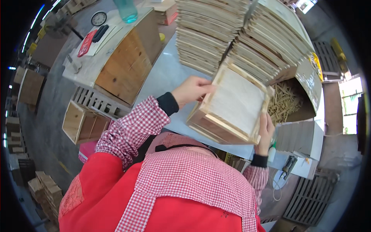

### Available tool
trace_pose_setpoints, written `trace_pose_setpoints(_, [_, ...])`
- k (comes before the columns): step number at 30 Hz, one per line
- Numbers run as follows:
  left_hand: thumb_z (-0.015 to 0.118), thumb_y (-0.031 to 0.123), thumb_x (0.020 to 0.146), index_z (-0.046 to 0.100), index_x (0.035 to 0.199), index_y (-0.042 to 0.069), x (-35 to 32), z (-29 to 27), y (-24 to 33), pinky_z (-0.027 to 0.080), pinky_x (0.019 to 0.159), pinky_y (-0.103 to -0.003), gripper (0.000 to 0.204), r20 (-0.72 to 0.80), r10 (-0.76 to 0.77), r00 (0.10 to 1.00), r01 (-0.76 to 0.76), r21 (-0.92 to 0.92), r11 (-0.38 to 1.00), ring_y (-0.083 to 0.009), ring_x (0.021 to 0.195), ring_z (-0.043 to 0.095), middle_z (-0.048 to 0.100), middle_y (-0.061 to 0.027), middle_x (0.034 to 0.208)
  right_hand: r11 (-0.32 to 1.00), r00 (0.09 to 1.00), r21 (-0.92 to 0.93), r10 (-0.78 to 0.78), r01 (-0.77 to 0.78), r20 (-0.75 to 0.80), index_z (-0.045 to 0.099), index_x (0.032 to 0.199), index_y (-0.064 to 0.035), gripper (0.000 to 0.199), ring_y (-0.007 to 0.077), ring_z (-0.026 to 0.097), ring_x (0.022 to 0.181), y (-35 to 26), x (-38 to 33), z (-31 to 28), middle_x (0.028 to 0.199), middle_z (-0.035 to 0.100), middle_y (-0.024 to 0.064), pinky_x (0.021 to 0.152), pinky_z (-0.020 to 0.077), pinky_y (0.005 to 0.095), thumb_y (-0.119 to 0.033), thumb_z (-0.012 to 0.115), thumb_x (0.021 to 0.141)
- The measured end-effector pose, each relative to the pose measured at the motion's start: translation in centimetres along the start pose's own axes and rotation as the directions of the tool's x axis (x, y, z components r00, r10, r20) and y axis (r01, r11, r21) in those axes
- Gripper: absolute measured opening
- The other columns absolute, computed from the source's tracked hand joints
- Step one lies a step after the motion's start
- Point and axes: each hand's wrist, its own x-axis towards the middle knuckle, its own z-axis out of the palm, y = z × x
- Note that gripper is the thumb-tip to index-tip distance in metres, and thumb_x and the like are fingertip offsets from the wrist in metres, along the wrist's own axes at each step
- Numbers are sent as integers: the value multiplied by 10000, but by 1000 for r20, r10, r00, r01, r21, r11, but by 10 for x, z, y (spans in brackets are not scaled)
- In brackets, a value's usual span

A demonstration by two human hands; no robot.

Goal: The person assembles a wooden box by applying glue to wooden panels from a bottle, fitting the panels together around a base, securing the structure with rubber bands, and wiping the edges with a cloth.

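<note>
A pale wooden frame (240, 98) with a white sheet-like panel inside its rim tops a small pile of wooden pieces on the table, turned at an angle in front of me. At its left edge, the fingers of my left hand (193, 91) are pinched together against the wood; whether a small piece is between them I cannot tell. My right hand (266, 133) grips the right edge near the front corner, thumb side up and the other fingers partly hidden. Tall stacks of thin wooden panels (210, 36) rise just beyond the frame.
Right of the frame, an open cardboard box (307, 87) holds many thin wooden strips (285, 102). Grey-white blocks (295, 137) stand nearer. At left, a wooden cabinet (125, 65) carries a round dial (99, 18) and a teal container (126, 11). A wooden crate (85, 123) sits below it.
</note>
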Motion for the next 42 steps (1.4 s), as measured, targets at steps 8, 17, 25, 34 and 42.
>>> trace_pose_setpoints(8, [636,294,943,611,1271,24,-22,11,-8,513,781,-259,426,-140,-69,988,63,-49,997,-89,929,623,676,-26,1059,994,995,-81,-70,76,76,579,1266,61,385,87,553,957,18,7,-1,1101,644,52,851,446,236,-219,539,1004])
trace_pose_setpoints(17, [593,311,974,610,1246,19,9,-1,-1,498,753,-268,400,-514,100,852,-52,107,993,-93,888,615,663,-21,1041,977,981,-137,-178,165,-84,636,1183,34,327,52,534,774,5,57,-9,893,641,2,694,446,205,-214,604,973])
trace_pose_setpoints(25, [499,331,1018,693,1032,9,100,-1,-14,473,800,-273,375,-498,258,828,-226,124,966,-94,862,604,679,-14,902,984,984,-1,-178,178,-5,600,831,0,254,44,402,674,8,116,25,714,487,-42,595,342,228,-199,571,987])
trace_pose_setpoints(34, [425,290,1043,694,956,-17,99,8,-10,488,818,-289,417,-415,353,839,-315,159,936,-129,850,622,698,-57,911,932,911,-101,-362,349,-198,551,777,4,221,104,427,646,25,110,33,673,483,23,568,365,295,-137,590,942])
trace_pose_setpoints(42, [424,313,1047,690,1013,-38,84,6,2,462,890,-279,442,-448,278,850,-247,129,961,-144,953,618,695,-79,1011,918,884,-118,-396,378,-248,605,829,1,220,134,518,687,32,107,39,723,548,69,626,424,285,-170,565,962])
